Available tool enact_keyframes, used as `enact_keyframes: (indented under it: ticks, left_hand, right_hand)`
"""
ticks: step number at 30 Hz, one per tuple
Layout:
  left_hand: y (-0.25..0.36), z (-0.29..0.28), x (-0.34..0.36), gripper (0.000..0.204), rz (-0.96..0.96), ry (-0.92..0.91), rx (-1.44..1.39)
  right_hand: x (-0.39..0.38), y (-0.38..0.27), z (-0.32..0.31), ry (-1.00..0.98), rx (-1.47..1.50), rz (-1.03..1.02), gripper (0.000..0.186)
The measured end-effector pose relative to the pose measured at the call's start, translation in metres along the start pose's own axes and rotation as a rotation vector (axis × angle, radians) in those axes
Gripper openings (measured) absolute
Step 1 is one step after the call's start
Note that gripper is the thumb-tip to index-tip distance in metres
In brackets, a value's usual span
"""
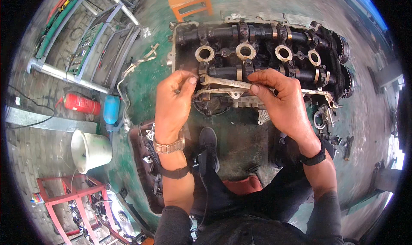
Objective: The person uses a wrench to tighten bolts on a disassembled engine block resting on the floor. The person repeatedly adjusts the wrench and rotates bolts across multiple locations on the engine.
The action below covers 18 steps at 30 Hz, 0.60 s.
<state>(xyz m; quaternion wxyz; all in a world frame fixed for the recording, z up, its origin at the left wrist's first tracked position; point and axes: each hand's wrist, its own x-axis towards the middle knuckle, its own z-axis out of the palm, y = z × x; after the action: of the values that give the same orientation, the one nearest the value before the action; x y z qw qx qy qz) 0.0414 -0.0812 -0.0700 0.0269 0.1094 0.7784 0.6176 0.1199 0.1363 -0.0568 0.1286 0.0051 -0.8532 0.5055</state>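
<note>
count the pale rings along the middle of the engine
4, left to right across the engine: the leftmost ring beyond the wrench, a second ring, a third ring, and the rightmost ring nearest the toothed wheels.

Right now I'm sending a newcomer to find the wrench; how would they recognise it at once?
Find the big dark engine assembly at upper centre. Along its near side, a slim wrench runs nearly level, one end by the left hand, the handle pinched by the right hand. Its pale, slender handle sets it apart from the thick black shafts behind.
</note>
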Motion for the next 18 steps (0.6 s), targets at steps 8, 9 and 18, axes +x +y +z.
enact_keyframes:
  ticks: [8,9,18]
  left_hand:
    - [0.001,-0.002,-0.002,0.011,0.009,-0.001,-0.026]
    - [0.000,-0.002,-0.001,0.011,0.012,-0.005,-0.030]
    - [-0.003,-0.003,0.000,0.012,0.008,-0.005,0.004]
  right_hand:
    - [0.001,0.002,-0.001,0.021,0.076,0.002,0.017]
    - [0.001,0.002,-0.002,0.016,0.086,0.004,0.017]
    - [-0.020,0.005,0.003,-0.009,0.259,0.180,0.022]
